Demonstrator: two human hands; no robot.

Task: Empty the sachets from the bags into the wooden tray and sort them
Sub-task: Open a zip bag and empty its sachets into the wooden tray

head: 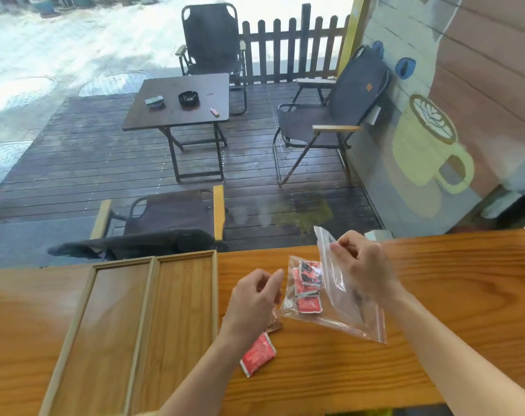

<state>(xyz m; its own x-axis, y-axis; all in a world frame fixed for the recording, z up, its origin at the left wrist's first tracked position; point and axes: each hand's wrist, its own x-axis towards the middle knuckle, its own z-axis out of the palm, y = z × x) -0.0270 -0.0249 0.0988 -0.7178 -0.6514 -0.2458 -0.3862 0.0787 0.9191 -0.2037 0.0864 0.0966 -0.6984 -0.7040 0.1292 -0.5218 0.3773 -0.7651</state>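
Observation:
A clear zip bag (pixel 342 298) is lifted at one corner above the wooden counter by my right hand (pixel 360 265), which pinches its upper edge. Several red sachets (pixel 307 285) sit bunched inside the bag near its left side. My left hand (pixel 252 298) hovers just left of the bag with fingers loosely curled; whether it touches the bag is unclear. One red sachet (pixel 258 354) lies loose on the counter below my left wrist. A brownish packet (pixel 274 321) peeks out beside that hand. The wooden tray (pixel 147 295), with two long compartments, lies at left and holds nothing.
The wooden counter (pixel 435 295) runs along a window. Outside, on a wet deck, stand a dark folding table (pixel 177 109) and three folding chairs. A painted wall with a coffee-cup mural is at right.

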